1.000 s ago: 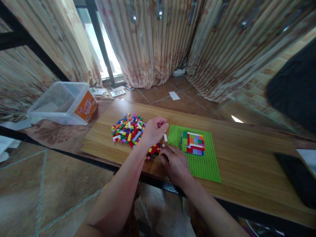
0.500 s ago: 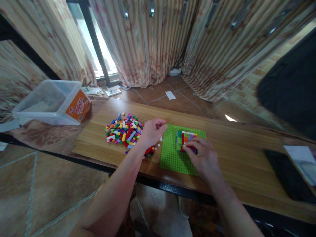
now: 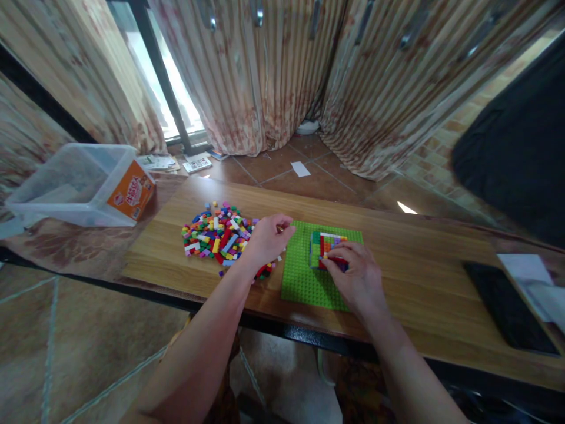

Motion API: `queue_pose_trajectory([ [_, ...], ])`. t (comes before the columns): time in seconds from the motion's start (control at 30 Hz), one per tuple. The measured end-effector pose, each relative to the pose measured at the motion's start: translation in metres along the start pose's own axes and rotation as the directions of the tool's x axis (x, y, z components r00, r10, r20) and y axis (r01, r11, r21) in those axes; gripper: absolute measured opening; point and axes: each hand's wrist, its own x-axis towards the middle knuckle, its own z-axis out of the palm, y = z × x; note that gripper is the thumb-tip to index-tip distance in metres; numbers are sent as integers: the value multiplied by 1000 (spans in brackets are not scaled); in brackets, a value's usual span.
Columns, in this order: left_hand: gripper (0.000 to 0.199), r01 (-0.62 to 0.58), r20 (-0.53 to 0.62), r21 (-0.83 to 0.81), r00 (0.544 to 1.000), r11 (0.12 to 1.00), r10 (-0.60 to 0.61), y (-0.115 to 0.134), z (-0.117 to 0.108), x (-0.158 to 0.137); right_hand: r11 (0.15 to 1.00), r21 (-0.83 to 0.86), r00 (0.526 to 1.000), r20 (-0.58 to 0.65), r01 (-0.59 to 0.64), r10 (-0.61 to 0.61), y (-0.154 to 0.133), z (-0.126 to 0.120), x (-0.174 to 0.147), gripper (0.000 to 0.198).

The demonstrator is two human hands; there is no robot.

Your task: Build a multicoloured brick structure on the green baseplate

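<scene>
Multicoloured brick block [image 3: 325,244] stands partly built on green baseplate [image 3: 302,282], right under the right hand's [image 3: 358,274] fingers, grip on a brick unclear; left hand's [image 3: 267,238] fingers curl loosely, contents hidden, many loose bricks [image 3: 216,235] left unplaced beside them.

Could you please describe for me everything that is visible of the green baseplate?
The green baseplate is a thin, flat, four-sided sheet, plastic by its look, covered with rows of small studs. It lies on the wooden tabletop, right of the loose bricks. A multicoloured brick build stands on it, toward its far side. The right hand hides part of its right side; whether the hand touches it cannot be told.
</scene>
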Motion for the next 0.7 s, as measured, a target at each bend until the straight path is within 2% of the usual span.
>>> queue_pose_trajectory([
  [0.2,17,3,23,22,1000,1000,-4,-1,0,1,993,84,997,30,-78,76,-3,-8,2,15],
  [0.33,17,4,30,33,1000,999,-5,-1,0,1,983,135,993,5,-121,121,-6,-9,4,16],
  [0.7,17,-22,37,63,999,998,20,-1,1,0,984,72,987,-9,-160,161,-4,2,5,18],
])
